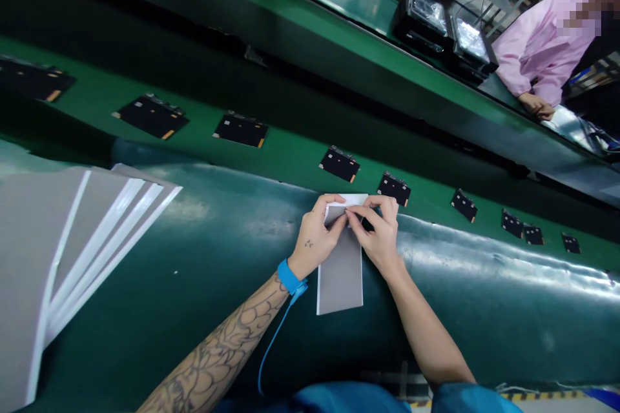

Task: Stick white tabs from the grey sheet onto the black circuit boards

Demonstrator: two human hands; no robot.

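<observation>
A grey strip with white edges (340,277) hangs between my hands over the green work surface, its top end folded over to show a white back. My left hand (320,232) pinches the left side of that top end, thumb in front. My right hand (380,226) grips the right side, its thumb and fingertips meeting the left thumb near the middle. A blue wrist band (291,279) with a cord is on my left wrist. What the fingertips press between them is partly hidden.
Grey sheets with white edges (72,258) lie fanned at the left. Beyond my hands, several black circuit boards (241,129) lie along a green belt (285,148). Black boxes (445,32) stand on the far ledge; a person in a pink sleeve (547,45) is at the upper right.
</observation>
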